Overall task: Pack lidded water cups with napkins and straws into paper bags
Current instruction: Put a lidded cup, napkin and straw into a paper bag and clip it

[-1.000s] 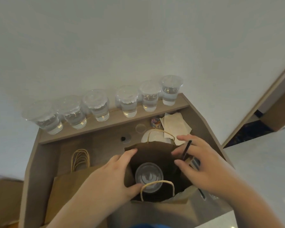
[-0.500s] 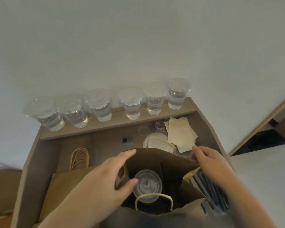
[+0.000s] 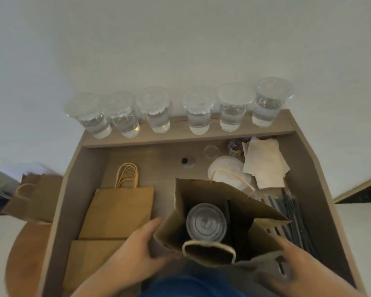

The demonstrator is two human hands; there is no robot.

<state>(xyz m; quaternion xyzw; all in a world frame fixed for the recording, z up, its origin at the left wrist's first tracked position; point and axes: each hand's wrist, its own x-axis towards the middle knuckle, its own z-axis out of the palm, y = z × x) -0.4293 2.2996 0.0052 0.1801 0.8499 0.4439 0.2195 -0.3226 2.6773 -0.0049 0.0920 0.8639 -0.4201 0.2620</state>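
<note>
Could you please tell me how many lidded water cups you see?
7: six cups along the back shelf, one cup inside the open paper bag; others may be hidden.

Brown paper bag [image 3: 201,194], clear ring-patterned lid [image 3: 206,221], clear water cups [image 3: 198,118], cream napkins [image 3: 263,161], dark grey straws [image 3: 293,213]

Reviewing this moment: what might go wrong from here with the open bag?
1. The lidded cup stands free in the open paper bag, with room to its right; if the left hand gripping the bag's wall tilts it, the cup may tip.
2. No napkin shows inside; the napkins lie behind, so the bag might go out incomplete.
</note>
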